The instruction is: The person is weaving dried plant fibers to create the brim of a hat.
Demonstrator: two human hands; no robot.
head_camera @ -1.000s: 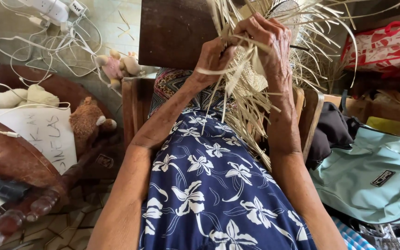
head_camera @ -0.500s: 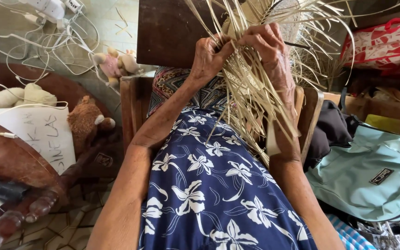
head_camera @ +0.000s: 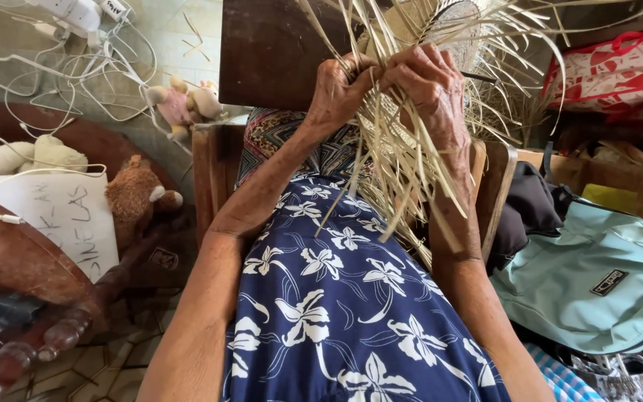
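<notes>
A bundle of pale straw strips is the centre of everything here, held up above the person's lap against a half-woven straw piece whose loose ends fan out upward and to the right. The left hand is clenched around the strips at the bundle's upper left, fingers curled tight. The right hand grips the same strips just beside it, fingers pressed over the straw, so the two hands nearly touch. Long strips hang down from the hands over a navy dress with white flowers.

Behind the straw bundle stands a dark wooden board. To the right of the bundle lies a pale turquoise backpack with a small dark rectangular label on its front, and above that a red and white patterned bag. A dark cloth sits between the bundle and the backpack.

Left of the bundle, a brown teddy bear leans beside a white sheet of paper with handwriting on a dark wooden table. Farther up are a small pink soft toy and tangled white cables.
</notes>
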